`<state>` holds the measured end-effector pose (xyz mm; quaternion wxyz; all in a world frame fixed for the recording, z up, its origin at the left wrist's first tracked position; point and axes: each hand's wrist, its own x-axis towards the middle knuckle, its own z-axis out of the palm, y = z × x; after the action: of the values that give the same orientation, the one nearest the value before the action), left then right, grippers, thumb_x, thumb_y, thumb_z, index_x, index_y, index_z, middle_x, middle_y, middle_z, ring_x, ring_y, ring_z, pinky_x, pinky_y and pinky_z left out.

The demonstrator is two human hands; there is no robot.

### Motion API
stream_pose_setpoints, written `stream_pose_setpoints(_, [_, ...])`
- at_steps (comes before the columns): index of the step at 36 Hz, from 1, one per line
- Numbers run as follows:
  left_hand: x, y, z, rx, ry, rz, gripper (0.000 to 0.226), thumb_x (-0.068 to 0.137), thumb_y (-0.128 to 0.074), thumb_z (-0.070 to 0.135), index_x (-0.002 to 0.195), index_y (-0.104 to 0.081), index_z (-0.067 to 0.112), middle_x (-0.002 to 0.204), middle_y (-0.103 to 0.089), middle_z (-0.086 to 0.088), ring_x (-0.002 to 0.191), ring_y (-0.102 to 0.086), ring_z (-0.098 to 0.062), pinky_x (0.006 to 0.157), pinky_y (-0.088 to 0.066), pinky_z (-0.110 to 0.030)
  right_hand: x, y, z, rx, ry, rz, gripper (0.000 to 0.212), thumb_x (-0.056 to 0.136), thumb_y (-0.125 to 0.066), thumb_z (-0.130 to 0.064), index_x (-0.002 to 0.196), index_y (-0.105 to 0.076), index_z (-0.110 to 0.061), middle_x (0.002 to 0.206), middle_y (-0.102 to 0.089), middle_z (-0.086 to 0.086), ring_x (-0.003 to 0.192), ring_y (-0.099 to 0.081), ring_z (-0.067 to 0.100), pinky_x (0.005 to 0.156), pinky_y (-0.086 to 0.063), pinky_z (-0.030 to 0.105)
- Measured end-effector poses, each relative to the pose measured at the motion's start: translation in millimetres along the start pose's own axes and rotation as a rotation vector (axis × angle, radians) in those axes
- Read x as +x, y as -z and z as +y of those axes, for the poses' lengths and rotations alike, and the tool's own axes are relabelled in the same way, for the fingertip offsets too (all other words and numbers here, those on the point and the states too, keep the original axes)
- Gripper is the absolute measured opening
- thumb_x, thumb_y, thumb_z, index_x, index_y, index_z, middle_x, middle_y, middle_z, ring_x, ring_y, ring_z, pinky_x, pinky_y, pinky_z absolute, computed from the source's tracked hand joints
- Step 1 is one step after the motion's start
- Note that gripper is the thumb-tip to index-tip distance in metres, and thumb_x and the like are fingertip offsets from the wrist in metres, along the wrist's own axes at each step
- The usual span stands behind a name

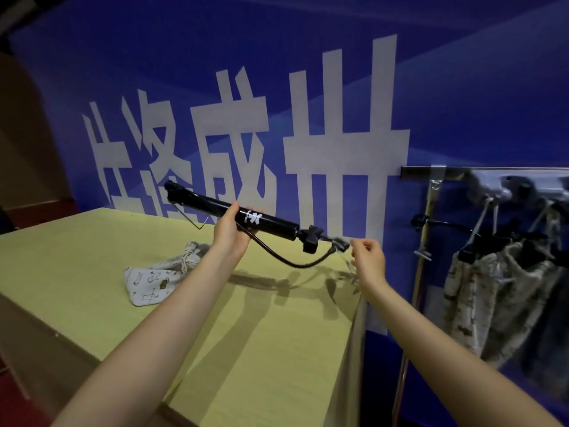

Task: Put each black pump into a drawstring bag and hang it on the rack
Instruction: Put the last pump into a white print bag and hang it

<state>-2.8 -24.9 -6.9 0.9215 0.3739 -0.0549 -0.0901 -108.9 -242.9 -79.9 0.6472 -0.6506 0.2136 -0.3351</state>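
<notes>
Up over the far part of the desk (92, 272), the black pump (271, 221) is held in the air with its long axis running from upper left to lower right. Its foot end points up and left toward the blue wall (462, 103), with a thin wire stand folded out beneath it, and its handle end points down and right toward the rack (431, 211). It is a slim, glossy black tube with white lettering and a white logo near the middle, and a thin black hose loops down from it and back up toward the handle end.

On the desk at the left, below the pump, lies a pale printed drawstring bag (157, 280), flat and crumpled, its cord end toward the wall. The left hand (232, 231) grips the pump tube around its middle, thumb on top and fingers curled under. The right hand (368, 257) is just beside the hose tip at the handle end, fingers loosely curled; whether it pinches the tip or anything else I cannot tell.

Both hands are near the desk's right edge, which drops off just below the right hand. Beyond a narrow gap stands the rack's upright pole, and further right patterned bags (498, 291) hang from its rail, well apart from the pump.
</notes>
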Motion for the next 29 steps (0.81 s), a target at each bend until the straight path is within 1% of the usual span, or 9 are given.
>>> stream_pose_setpoints(4, [-2.6,-8.1,-3.5,-0.007,-0.030,0.030,0.018,0.099,-0.052,0.017,0.108,-0.051,0.002,0.094,-0.060,-0.012,0.098,-0.064,-0.032,0.094,-0.052,-0.048,-20.8,-8.8,10.3,-0.233,0.327,-0.036,0.015,0.094,-0.058,-0.030,0.105,-0.055,-0.022,0.104,-0.052,-0.009,0.100,-0.052,0.009,0.087,-0.048,0.029])
stream_pose_setpoints(7, [-6.4,-17.9,-6.0,-0.041,-0.045,0.026,0.016,0.099,-0.052,0.015,0.110,-0.051,0.003,0.091,-0.061,-0.010,0.091,-0.064,-0.026,0.090,-0.054,-0.044,-34.3,-18.1,8.2,-0.293,0.502,-0.183,0.008,0.094,-0.059,-0.029,0.101,-0.058,-0.024,0.100,-0.055,-0.014,0.097,-0.053,0.001,0.084,-0.044,0.021])
stream_pose_setpoints(12, [-10.9,-36.0,-6.2,-0.077,-0.020,0.015,0.006,0.099,-0.053,0.012,0.102,-0.052,0.007,0.084,-0.058,-0.006,0.080,-0.061,-0.020,0.077,-0.055,-0.039,-46.7,-33.7,2.3,-0.476,0.525,-0.533,0.040,0.095,-0.055,-0.044,0.130,-0.055,-0.026,0.124,-0.058,-0.010,0.115,-0.052,0.003,0.098,-0.043,0.024])
stream_pose_setpoints(15, [-12.0,-39.0,-6.4,-0.076,-0.030,-0.001,0.009,0.098,-0.054,0.011,0.105,-0.052,0.006,0.083,-0.057,-0.007,0.079,-0.060,-0.020,0.085,-0.054,-0.038,-49.0,-38.2,-3.7,-0.396,0.372,-0.629,0.024,0.099,-0.049,-0.038,0.114,-0.060,-0.023,0.096,-0.066,0.000,0.088,-0.060,0.017,0.083,-0.050,0.037])
stream_pose_setpoints(17, [-12.9,-35.9,-8.1,-0.004,-0.071,-0.007,0.012,0.098,-0.053,0.010,0.108,-0.048,0.006,0.079,-0.057,-0.005,0.076,-0.060,-0.018,0.079,-0.055,-0.034,-48.5,-36.9,-6.6,-0.359,0.374,-0.615,0.019,0.101,-0.046,-0.033,0.100,-0.062,-0.022,0.076,-0.058,0.001,0.069,-0.052,0.018,0.069,-0.045,0.039])
stream_pose_setpoints(19, [-13.3,-30.4,-8.5,0.069,-0.134,0.005,0.015,0.098,-0.052,0.010,0.111,-0.045,0.008,0.075,-0.057,-0.004,0.070,-0.059,-0.017,0.073,-0.053,-0.032,-49.8,-33.9,-9.5,-0.353,0.421,-0.596,0.020,0.101,-0.047,-0.029,0.098,-0.064,-0.019,0.074,-0.056,0.002,0.065,-0.048,0.016,0.066,-0.040,0.033])
stream_pose_setpoints(25, [-9.1,-9.4,-5.5,0.233,-0.269,0.027,0.037,0.091,-0.066,0.020,0.121,-0.047,0.010,0.074,-0.056,0.001,0.069,-0.057,-0.014,0.073,-0.052,-0.029,-57.1,-27.9,-25.7,-0.372,0.454,-0.585,0.020,0.098,-0.053,-0.029,0.102,-0.069,-0.019,0.084,-0.066,-0.006,0.075,-0.060,0.018,0.068,-0.048,0.029])
stream_pose_setpoints(27, [-9.1,-4.2,-4.0,0.257,-0.270,0.059,0.035,0.088,-0.070,0.028,0.114,-0.051,0.014,0.080,-0.060,0.003,0.074,-0.060,-0.013,0.073,-0.052,-0.028,-52.9,-24.4,-28.2,-0.389,0.461,-0.512,0.020,0.097,-0.055,-0.031,0.104,-0.069,-0.018,0.082,-0.064,-0.010,0.076,-0.058,0.009,0.068,-0.048,0.024])
stream_pose_setpoints(29, [-10.4,-1.6,-3.1,0.249,-0.249,0.069,0.031,0.086,-0.072,0.030,0.104,-0.053,0.014,0.071,-0.062,0.003,0.064,-0.061,-0.014,0.067,-0.053,-0.030,-45.6,-19.8,-29.2,-0.368,0.447,-0.466,0.017,0.096,-0.057,-0.032,0.104,-0.067,-0.020,0.081,-0.063,-0.007,0.074,-0.057,0.008,0.065,-0.048,0.023])
